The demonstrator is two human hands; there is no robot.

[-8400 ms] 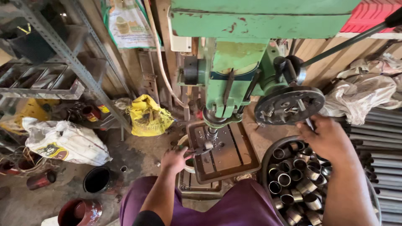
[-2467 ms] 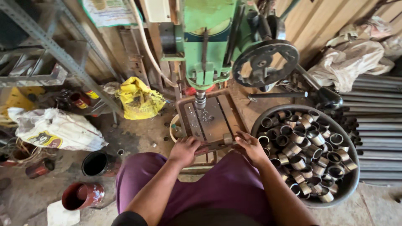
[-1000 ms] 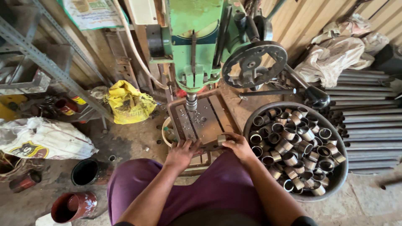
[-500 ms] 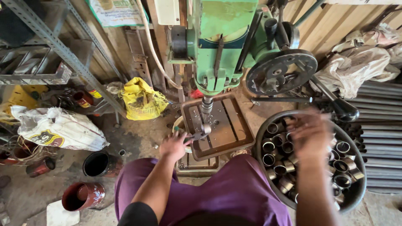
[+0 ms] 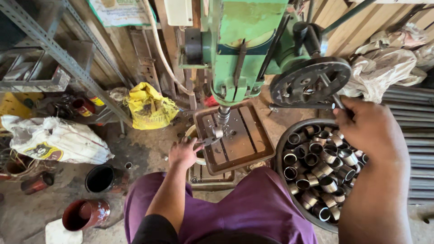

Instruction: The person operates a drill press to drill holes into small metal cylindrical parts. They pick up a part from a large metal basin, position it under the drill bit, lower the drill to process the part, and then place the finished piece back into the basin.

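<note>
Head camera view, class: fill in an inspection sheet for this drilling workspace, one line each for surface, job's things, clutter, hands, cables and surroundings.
Surface: slotted drill table, worn, under the green drill press.
Job's things: pliers hold a small metal ring under the spindle; round tub full of metal rings.
Clutter: yellow bag, white sack, rusty tins on the floor.
Hands: left hand grips the pliers; right hand on the feed handle.
Cables: pale cord behind the press.
Surroundings: metal shelf frame, steel pipes.
</note>
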